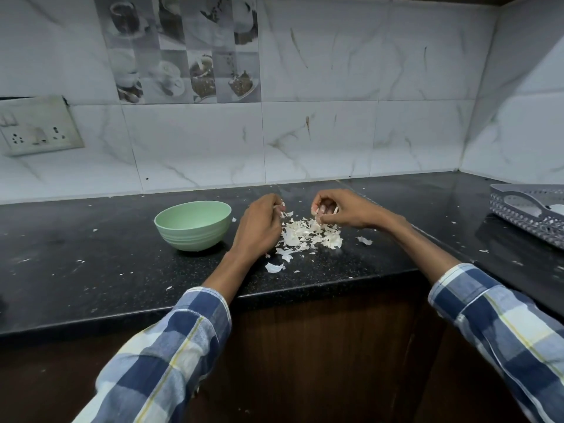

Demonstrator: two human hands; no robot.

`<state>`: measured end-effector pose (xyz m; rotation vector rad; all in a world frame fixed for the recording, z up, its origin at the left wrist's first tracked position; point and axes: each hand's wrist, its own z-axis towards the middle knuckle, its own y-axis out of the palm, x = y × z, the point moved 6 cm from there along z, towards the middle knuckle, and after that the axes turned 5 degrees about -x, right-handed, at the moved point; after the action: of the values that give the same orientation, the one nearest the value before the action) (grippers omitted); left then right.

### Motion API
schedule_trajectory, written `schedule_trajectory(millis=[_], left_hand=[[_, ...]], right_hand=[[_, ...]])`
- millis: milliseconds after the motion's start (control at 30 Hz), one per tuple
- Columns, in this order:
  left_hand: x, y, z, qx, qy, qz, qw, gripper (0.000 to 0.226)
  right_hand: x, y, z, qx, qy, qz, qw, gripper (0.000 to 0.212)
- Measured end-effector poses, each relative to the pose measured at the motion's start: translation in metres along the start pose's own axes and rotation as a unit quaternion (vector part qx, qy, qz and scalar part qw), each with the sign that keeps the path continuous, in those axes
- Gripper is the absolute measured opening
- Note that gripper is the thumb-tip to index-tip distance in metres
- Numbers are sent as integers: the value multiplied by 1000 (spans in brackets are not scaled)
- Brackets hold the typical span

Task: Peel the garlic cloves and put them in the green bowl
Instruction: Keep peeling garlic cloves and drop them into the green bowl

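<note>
Both hands over black counter [91,254], above pile of garlic skins [308,235]. Left hand [259,227] curled, fingertips pinching small pale scrap, skin or clove, too small to tell. Right hand [338,210] curled, fingers clutching pale bits, likely clove with skin; cannot tell exactly. Green bowl [193,225] upright, just left of left hand, contents hidden by rim. Loose skin flakes scattered around pile. Grey plastic basket [531,213] far right. Switch socket [36,126] on tiled wall, left.
</note>
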<state>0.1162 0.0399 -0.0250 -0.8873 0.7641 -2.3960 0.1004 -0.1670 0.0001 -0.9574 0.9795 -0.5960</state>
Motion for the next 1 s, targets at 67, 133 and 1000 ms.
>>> schedule_trajectory(millis=[67, 133, 1000], left_hand=[[1, 1, 0, -12, 2, -15, 1000, 28], [2, 2, -1, -18, 3, -24, 1000, 30], [-13, 1, 4, 8, -70, -53, 996, 34]], right_hand=[[0, -4, -1, -10, 4, 20, 1000, 24], [1, -8, -1, -22, 5, 23, 999, 29], [-19, 10, 41, 36, -41, 89, 995, 17]])
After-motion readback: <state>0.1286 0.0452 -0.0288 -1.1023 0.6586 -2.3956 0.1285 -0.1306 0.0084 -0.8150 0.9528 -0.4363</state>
